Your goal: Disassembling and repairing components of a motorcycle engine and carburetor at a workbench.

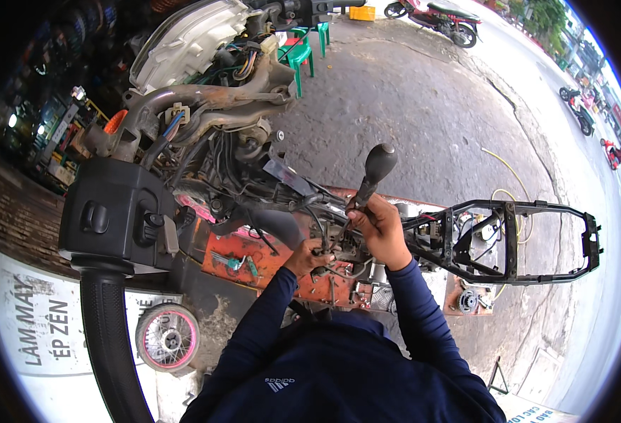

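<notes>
A stripped motorcycle frame stretches across in front of me, its engine exposed at the middle. My right hand is closed round the lower part of a screwdriver, whose black rounded handle points up and away. The tool's tip is hidden down by the engine. Just left of it, my left hand has its fingers curled in against the engine among cables and a thin hose. What those fingers hold is too small to make out.
A black handlebar grip and switch housing looms close at left, below the bare headlight shell. Under the bike lies an orange platform with loose parts. A pink-rimmed wheel stands lower left; a yellow hose curls on the right.
</notes>
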